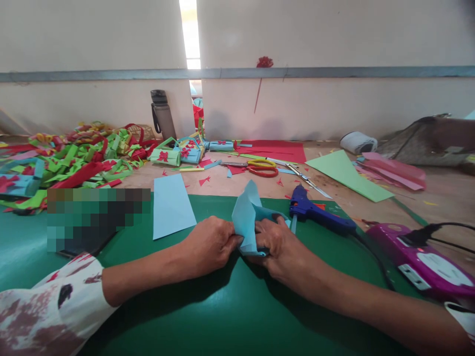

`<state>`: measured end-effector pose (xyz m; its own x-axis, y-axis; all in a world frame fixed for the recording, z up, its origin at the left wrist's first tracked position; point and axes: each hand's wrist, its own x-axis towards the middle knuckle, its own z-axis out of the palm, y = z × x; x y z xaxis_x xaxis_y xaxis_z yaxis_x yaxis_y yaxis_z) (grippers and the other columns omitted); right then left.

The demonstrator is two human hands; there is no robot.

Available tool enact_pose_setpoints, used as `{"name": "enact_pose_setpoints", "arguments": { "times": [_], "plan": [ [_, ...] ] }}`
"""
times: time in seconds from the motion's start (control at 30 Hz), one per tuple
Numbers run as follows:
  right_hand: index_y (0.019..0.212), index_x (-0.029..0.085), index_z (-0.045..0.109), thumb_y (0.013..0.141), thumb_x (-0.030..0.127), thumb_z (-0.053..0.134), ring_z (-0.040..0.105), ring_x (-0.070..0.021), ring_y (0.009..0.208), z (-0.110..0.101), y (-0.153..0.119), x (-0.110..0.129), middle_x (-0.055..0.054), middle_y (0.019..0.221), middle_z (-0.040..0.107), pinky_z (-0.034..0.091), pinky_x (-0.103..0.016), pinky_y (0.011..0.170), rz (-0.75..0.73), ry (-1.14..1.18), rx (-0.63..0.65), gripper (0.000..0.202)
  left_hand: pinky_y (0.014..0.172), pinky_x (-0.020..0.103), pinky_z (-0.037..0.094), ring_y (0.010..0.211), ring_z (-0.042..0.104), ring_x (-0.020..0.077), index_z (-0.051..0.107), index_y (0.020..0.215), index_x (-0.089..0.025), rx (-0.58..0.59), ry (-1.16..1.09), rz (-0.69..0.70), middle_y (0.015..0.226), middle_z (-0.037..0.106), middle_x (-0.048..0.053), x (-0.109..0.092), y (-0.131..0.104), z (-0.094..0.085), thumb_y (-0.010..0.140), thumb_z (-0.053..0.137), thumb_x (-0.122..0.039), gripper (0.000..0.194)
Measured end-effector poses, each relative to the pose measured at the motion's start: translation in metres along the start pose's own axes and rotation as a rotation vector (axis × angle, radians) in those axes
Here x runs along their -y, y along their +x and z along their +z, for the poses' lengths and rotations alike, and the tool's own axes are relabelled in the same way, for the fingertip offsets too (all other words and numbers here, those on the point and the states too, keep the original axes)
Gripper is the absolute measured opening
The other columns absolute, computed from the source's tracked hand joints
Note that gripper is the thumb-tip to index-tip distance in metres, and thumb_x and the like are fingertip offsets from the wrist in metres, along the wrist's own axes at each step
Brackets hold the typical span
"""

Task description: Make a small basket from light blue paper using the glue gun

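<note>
Folded blue paper [245,215], its tall flap upright near the green mat's [222,316] far edge, is pinched leftward by the left hand [215,243], clasped rightward by the right hand [276,242].

Facing me, pale wall panels [297,34] fill the far side from left to right, crossed by a straight grey rail [334,72], with a red flower [264,62] standing just above it and its thin stem showing below, right of the middle. Left of the middle, a narrow upright gap [190,34] parts the panels, and bright white light shows through it, yellowish near the top. Below, a brown work surface [222,187] meets the foot of the wall, while a glossy green cover [278,316] spreads over its near part, catching a soft sheen
</note>
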<state>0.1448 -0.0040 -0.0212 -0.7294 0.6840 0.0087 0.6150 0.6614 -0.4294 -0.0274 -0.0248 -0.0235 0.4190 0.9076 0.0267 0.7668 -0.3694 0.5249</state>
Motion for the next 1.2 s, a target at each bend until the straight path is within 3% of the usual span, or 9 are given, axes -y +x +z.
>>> {"name": "enact_pose_setpoints", "arguments": {
  "times": [0.2,0.37,0.6,0.73,0.93,0.97,1.03,1.13,1.2],
  "plan": [
    [0.078,0.018,0.063,0.078,0.011,0.056,0.055,-0.0225,0.087,-0.002,-0.009,-0.002,-0.005,0.085,0.064,0.021,-0.051,0.092,-0.206,-0.256,-0.184,0.010,0.045,0.022,0.023,0.045,0.032,0.0080,0.043,0.054,-0.016,0.101,0.031,-0.047,0.048,0.041,-0.003,0.005,0.001,-0.014,0.083,0.042,-0.017,0.029],
    [0.097,0.019,0.062,0.077,0.017,0.064,0.054,-0.0236,0.096,-0.025,-0.018,-0.009,-0.006,0.094,0.064,0.031,-0.045,0.091,-0.319,-0.229,-0.360,0.021,0.045,0.020,0.028,0.044,0.036,0.0079,0.049,0.053,-0.015,0.242,-0.035,-0.041,0.047,0.044,-0.003,0.027,0.003,-0.038,0.086,0.040,-0.022,0.035],
    [0.110,0.022,0.059,0.073,0.009,0.063,0.055,-0.0221,0.100,-0.046,-0.019,-0.020,-0.007,0.105,0.061,0.042,-0.037,0.089,-0.134,-0.097,-0.247,0.039,0.051,0.019,0.038,0.051,0.047,0.0094,0.057,0.062,-0.012,0.429,-0.250,-0.013,0.056,0.054,0.001,0.055,0.010,-0.055,0.088,0.042,-0.036,0.038],
    [0.112,0.025,0.061,0.077,0.003,0.054,0.057,-0.0170,0.086,-0.045,-0.016,-0.028,-0.006,0.101,0.058,0.045,-0.029,0.075,-0.153,-0.134,-0.167,0.042,0.053,0.018,0.040,0.052,0.049,0.0092,0.058,0.064,-0.012,0.455,-0.325,-0.035,0.059,0.057,0.002,0.057,0.010,-0.057,0.087,0.044,-0.039,0.038],
    [0.090,0.019,0.068,0.085,0.012,0.051,0.054,-0.0128,0.072,-0.032,-0.006,-0.039,-0.004,0.084,0.058,0.039,-0.024,0.063,-0.245,-0.199,-0.154,0.018,0.053,0.019,0.042,0.053,0.050,0.0103,0.057,0.064,-0.013,0.483,-0.298,-0.059,0.059,0.057,0.001,0.057,0.013,-0.057,0.085,0.045,-0.042,0.037],
    [0.084,0.017,0.067,0.086,0.014,0.051,0.054,-0.0129,0.072,-0.030,-0.004,-0.040,-0.003,0.082,0.058,0.038,-0.024,0.063,-0.240,-0.203,-0.160,0.016,0.053,0.020,0.042,0.055,0.051,0.0109,0.057,0.066,-0.013,0.458,-0.277,-0.066,0.061,0.057,0.001,0.054,0.013,-0.059,0.085,0.045,-0.041,0.035],
    [0.077,0.015,0.065,0.087,0.017,0.051,0.054,-0.0134,0.071,-0.028,-0.002,-0.039,-0.003,0.077,0.058,0.037,-0.024,0.064,-0.217,-0.211,-0.172,0.018,0.057,0.022,0.042,0.061,0.054,0.0131,0.058,0.078,-0.014,0.272,-0.168,-0.104,0.069,0.059,0.002,0.045,0.012,-0.065,0.085,0.046,-0.037,0.027],
    [0.073,0.015,0.063,0.088,0.020,0.050,0.053,-0.0143,0.069,-0.029,-0.002,-0.034,-0.003,0.072,0.058,0.036,-0.025,0.063,-0.188,-0.236,-0.173,0.021,0.068,0.029,0.044,0.074,0.057,0.0180,0.054,0.103,-0.015,-0.348,0.165,-0.136,0.087,0.063,0.006,0.022,0.003,-0.073,0.086,0.044,-0.036,0.028],
    [0.071,0.015,0.062,0.089,0.021,0.049,0.052,-0.0140,0.066,-0.029,-0.003,-0.030,-0.003,0.070,0.058,0.036,-0.025,0.062,-0.183,-0.246,-0.153,0.023,0.078,0.032,0.043,0.086,0.057,0.0199,0.051,0.112,-0.017,-0.628,0.266,-0.008,0.103,0.062,0.008,0.004,-0.005,-0.071,0.088,0.044,-0.035,0.031]
  ]
}}
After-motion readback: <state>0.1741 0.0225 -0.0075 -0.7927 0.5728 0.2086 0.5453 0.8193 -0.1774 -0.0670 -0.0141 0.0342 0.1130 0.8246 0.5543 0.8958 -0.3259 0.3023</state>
